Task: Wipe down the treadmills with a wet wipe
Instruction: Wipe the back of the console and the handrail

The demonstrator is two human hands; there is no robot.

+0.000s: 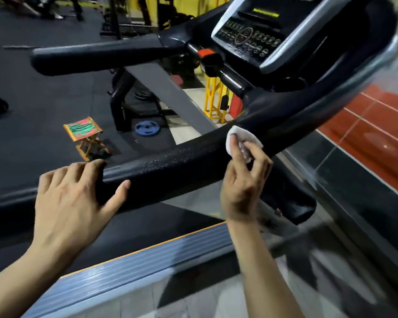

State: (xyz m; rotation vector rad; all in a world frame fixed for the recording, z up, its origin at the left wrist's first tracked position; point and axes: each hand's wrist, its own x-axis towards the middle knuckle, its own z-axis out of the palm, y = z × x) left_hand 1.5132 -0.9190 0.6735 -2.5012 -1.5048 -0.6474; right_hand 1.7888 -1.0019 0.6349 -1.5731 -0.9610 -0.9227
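- Currently your right hand (244, 180) pinches the wet wipe (236, 138) between curled fingertips and presses it to the near handrail (170, 161) of the treadmill (285, 106), just short of where the rail bends up toward the console (251, 35).
- Wipe: white, crumpled, touching the rail's upper face; part of it is hidden under your fingers.
- Your left hand (71, 203) rests on the free end of the same rail, fingers spread over the top, thumb against the end face, nothing pinched.
- Far handrail (97, 58) lies parallel, beyond the near one.
- Red safety clip (205, 52) sits below the console.
- On the floor beyond: a small folding stool (85, 134) and a blue weight plate (147, 129), near each other but apart.
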